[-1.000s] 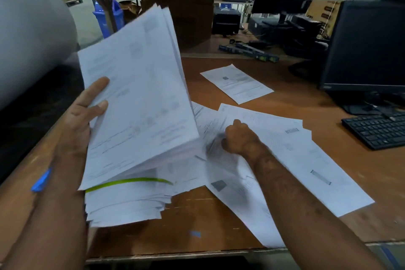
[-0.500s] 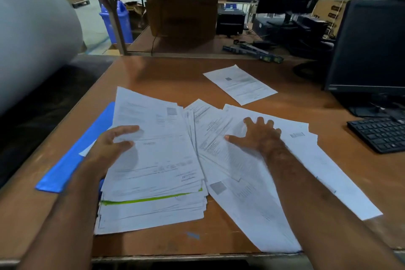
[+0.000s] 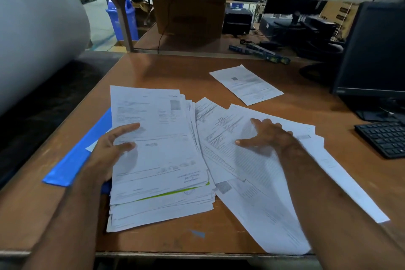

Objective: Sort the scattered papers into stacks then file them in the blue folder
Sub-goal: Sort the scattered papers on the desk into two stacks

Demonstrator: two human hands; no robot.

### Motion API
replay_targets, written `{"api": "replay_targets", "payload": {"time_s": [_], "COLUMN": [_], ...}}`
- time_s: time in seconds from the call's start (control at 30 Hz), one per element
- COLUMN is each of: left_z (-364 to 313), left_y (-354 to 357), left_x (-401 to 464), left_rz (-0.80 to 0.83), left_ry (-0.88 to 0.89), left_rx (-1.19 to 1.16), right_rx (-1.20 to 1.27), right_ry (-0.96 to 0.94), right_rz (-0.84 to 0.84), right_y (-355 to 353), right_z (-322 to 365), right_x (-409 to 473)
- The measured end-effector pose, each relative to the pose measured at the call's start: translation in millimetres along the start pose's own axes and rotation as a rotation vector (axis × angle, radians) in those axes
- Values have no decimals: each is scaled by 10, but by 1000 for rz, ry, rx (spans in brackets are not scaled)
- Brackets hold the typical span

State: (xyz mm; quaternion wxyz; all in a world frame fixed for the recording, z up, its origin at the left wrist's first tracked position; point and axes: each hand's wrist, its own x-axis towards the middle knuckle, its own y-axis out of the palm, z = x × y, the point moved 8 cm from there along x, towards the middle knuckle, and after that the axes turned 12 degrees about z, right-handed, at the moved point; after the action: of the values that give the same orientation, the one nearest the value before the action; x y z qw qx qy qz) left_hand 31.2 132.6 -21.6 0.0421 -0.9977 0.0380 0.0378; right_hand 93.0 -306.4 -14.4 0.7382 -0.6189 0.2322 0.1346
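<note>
Brown tabletop (image 3: 157, 72) in a cluttered workroom: a person's left hand (image 3: 111, 149) lies open, fingers spread, flat on the main stack (image 3: 160, 160), which sits partly over the blue folder (image 3: 74, 158) at the left edge. The right hand (image 3: 269, 136), also open, presses the loose sheets (image 3: 252, 182) fanned beside it; one stray page (image 3: 246, 84) lies apart. Stack's long axis runs away from the person. Sweeping the loose sheets sideways could push some off the near edge.
</note>
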Motion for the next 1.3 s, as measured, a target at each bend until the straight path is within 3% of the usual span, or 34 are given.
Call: {"api": "replay_targets", "payload": {"time_s": [0.27,0.4,0.53,0.67,0.83,0.97,1.07,1.17,1.23,1.3], "left_z": [37,61,45,60,27,39,66,98,74,52], "left_y": [27,14,31,26,61,67,43,2,-1,-6], "left_x": [39,54,48,36,12,20,50,73,63,67], "left_rz": [29,21,16,13,27,48,51,37,29,30], "left_ry": [27,30,35,32,52,55,61,53,66,79], "left_rx": [33,41,48,38,32,25,35,57,78,89], "right_rx": [-14,-9,156,230,105,-13,250,764,1047,1120], "right_ry": [21,-20,-45,-104,16,-180,-421,-692,-739,-678], "right_rz": [-136,-297,-306,-429,-568,-777,-846,-832,-723,-637], "right_y": [-173,-327,-453,-554,-715,-1013,-1223,-1323,-1229,-1024], "right_z": [133,298,278,182,71,220,287,335,426,594], "right_x": [-8,-90,-109,-141,-353,-594,-870,-1063,-969,-800]}}
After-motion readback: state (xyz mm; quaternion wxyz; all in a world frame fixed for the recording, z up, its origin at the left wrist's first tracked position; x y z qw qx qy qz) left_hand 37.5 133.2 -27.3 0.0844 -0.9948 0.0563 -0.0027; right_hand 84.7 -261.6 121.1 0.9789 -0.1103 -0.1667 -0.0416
